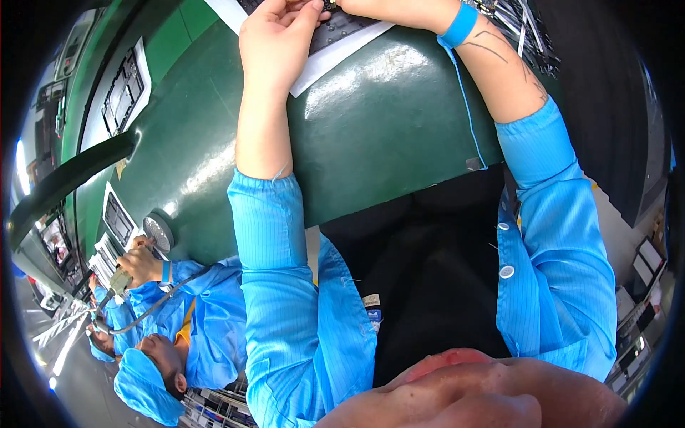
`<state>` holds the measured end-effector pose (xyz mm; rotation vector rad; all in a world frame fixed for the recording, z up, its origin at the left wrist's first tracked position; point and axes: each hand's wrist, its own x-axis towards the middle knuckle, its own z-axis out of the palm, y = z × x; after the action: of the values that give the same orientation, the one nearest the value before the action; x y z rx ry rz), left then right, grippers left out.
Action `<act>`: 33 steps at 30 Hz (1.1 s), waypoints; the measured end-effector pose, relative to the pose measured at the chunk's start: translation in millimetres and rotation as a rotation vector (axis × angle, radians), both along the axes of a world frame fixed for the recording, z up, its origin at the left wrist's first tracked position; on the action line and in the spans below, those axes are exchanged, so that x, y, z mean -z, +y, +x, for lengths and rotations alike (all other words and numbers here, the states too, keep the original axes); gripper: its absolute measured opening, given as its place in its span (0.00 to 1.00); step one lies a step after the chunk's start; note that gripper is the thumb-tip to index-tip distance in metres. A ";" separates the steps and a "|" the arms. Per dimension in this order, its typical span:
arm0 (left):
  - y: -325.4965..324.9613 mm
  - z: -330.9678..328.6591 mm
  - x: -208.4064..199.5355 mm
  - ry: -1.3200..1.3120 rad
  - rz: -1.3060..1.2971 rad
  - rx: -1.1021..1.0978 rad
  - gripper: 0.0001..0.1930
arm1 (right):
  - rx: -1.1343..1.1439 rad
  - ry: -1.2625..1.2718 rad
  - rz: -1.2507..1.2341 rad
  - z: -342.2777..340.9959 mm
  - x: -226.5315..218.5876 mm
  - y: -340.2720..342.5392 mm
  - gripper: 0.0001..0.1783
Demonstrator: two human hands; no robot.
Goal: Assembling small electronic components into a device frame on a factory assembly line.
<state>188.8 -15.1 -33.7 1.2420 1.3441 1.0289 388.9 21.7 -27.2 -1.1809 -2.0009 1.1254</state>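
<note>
At the top edge, my left hand (275, 46) rests over a flat black panel (346, 25) with small raised bumps. Its fingers are curled in and the thumb is bent against them; whatever is between them is too small to name. My right hand (399, 8) reaches in from the right over the same panel, its fingers mostly cut off by the picture's top edge. Both hands are close together. Under the panel lies a white sheet (312, 75). A blue wrist strap (459, 26) circles my right wrist, and its thin cord runs down to the table edge.
The green table (385, 135) has a shiny top. Thin dark and silver strips (524, 32) are heaped beyond my right forearm. To the left are a thick black tube (78, 171), another black frame (125, 89) on white paper, and a co-worker (178, 335) in blue.
</note>
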 end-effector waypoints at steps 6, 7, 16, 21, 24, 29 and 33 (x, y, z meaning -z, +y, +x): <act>-1.5 3.7 -7.5 0.063 -0.001 -0.004 0.06 | -0.003 -0.033 0.040 1.2 -2.2 -0.1 0.11; -1.8 4.5 -10.2 0.080 -0.009 -0.012 0.06 | -0.004 -0.030 0.041 1.4 -2.8 0.0 0.11; -4.8 11.4 -23.3 0.117 -0.006 -0.011 0.07 | -0.093 0.029 0.011 13.7 -7.3 5.7 0.10; -11.0 15.9 -29.1 0.306 0.020 0.046 0.06 | -0.228 0.121 -0.094 22.9 -2.3 14.4 0.09; -9.7 14.1 -29.9 0.290 0.009 0.106 0.05 | -0.218 0.056 -0.046 23.9 -5.2 12.7 0.09; -8.4 9.4 -28.0 0.253 -0.016 0.124 0.04 | -0.227 0.044 -0.045 24.2 -13.0 12.4 0.10; -6.3 8.9 -28.3 0.232 -0.008 0.138 0.04 | -0.232 0.036 -0.029 23.7 -12.4 14.8 0.10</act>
<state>197.7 -21.4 -5.4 1.4614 1.4126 0.8004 412.6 36.5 -14.8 -0.9527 -2.1411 1.2819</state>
